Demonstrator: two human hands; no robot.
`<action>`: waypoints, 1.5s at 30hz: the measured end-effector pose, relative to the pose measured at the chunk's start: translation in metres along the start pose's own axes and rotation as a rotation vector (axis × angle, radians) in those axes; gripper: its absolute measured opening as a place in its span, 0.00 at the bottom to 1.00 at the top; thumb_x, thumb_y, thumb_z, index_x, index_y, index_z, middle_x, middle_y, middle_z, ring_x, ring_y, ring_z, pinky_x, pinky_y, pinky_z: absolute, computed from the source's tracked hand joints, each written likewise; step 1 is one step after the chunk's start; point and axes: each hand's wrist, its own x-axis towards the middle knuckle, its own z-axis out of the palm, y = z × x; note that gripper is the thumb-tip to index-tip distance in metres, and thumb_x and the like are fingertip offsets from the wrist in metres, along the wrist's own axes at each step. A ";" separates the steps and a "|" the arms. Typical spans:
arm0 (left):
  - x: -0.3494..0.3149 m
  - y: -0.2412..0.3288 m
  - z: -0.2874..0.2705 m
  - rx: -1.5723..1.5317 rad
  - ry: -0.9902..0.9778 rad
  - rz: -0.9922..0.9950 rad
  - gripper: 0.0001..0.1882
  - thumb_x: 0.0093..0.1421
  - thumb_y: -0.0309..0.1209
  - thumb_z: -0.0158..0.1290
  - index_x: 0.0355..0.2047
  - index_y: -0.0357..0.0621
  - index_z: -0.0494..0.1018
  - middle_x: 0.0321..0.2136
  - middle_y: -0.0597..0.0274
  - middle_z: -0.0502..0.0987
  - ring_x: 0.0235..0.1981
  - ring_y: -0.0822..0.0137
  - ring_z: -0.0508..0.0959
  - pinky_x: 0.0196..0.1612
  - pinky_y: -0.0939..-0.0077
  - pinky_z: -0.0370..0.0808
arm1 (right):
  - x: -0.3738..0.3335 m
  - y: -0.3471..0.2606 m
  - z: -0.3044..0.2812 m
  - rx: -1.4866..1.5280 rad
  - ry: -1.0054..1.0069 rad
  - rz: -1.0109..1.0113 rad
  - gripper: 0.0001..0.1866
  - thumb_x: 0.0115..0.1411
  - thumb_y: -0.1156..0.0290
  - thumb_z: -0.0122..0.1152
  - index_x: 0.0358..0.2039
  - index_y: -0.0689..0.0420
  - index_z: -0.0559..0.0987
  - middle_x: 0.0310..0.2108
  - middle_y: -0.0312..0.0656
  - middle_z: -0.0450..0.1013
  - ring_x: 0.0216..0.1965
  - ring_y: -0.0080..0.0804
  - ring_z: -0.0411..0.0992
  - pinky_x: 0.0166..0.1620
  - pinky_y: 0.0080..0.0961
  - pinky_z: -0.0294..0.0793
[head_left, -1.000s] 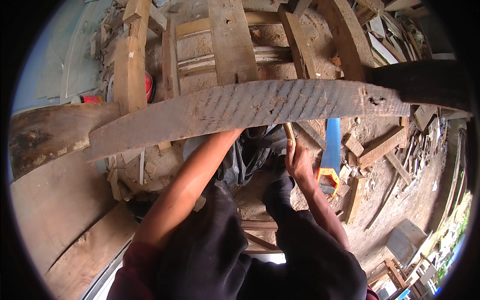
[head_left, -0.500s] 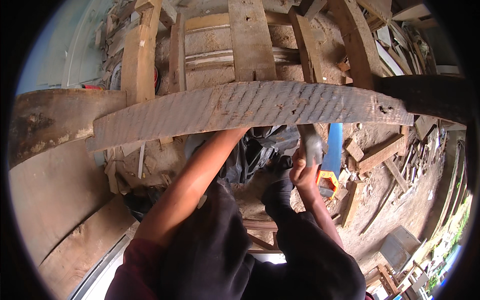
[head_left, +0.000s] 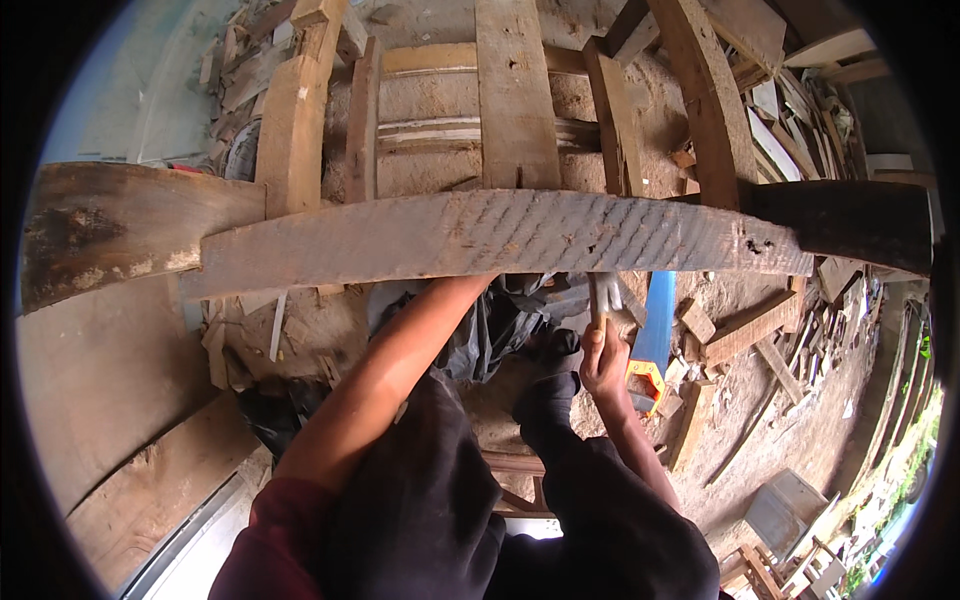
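In the head view, your right hand (head_left: 605,362) is curled firmly around a grey-ended tool (head_left: 605,296) at the near edge of the wooden beam (head_left: 520,237). Your left hand is hidden by the beam; its grip can't be told. Nearer you than the beam, a black plastic bag (head_left: 487,335) lies crumpled, contents unseen. The handsaw (head_left: 656,325) rests below the beam's right half.

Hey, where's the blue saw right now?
In the head view, the saw is right of centre, just to the right of the right hand, with its blade's upper end hidden behind the beam.
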 end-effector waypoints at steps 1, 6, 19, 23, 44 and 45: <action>0.002 0.000 0.001 0.000 0.004 0.020 0.22 0.57 0.44 0.62 0.46 0.42 0.79 0.44 0.52 0.80 0.49 0.51 0.77 0.55 0.59 0.69 | -0.006 0.000 -0.001 0.015 0.010 -0.008 0.26 0.71 0.50 0.39 0.35 0.64 0.72 0.16 0.50 0.68 0.18 0.53 0.73 0.23 0.39 0.70; 0.016 0.002 0.019 -0.051 0.008 0.126 0.23 0.57 0.44 0.62 0.46 0.42 0.79 0.44 0.52 0.80 0.49 0.51 0.76 0.55 0.59 0.69 | -0.019 -0.003 0.007 0.057 0.104 0.080 0.28 0.72 0.49 0.35 0.26 0.60 0.69 0.14 0.35 0.63 0.14 0.25 0.61 0.20 0.26 0.60; -0.016 0.031 -0.009 -0.598 -0.193 -0.292 0.17 0.59 0.36 0.61 0.42 0.34 0.76 0.40 0.46 0.80 0.44 0.49 0.79 0.47 0.62 0.75 | -0.044 0.032 -0.006 0.429 0.223 0.236 0.28 0.72 0.44 0.36 0.29 0.58 0.66 0.16 0.28 0.57 0.16 0.15 0.53 0.18 0.17 0.51; -0.030 0.035 -0.029 -0.766 -0.258 -0.577 0.17 0.60 0.36 0.61 0.40 0.32 0.75 0.35 0.50 0.80 0.36 0.60 0.82 0.40 0.67 0.78 | -0.048 0.032 -0.007 0.437 0.217 0.287 0.26 0.72 0.46 0.37 0.30 0.57 0.67 0.16 0.27 0.56 0.15 0.14 0.52 0.18 0.17 0.50; -0.062 0.029 -0.117 -1.725 -0.497 -1.778 0.20 0.70 0.45 0.45 0.39 0.38 0.75 0.23 0.55 0.77 0.15 0.69 0.71 0.17 0.80 0.66 | -0.005 -0.040 -0.007 0.792 0.061 0.632 0.22 0.71 0.49 0.45 0.36 0.57 0.68 0.15 0.26 0.54 0.11 0.13 0.49 0.13 0.15 0.49; -0.069 0.026 -0.119 -1.762 -0.465 -1.789 0.20 0.70 0.45 0.45 0.39 0.39 0.75 0.23 0.55 0.77 0.15 0.69 0.71 0.17 0.80 0.66 | -0.001 -0.045 -0.009 0.847 0.033 0.667 0.22 0.71 0.48 0.45 0.37 0.57 0.69 0.15 0.26 0.53 0.11 0.13 0.49 0.13 0.15 0.48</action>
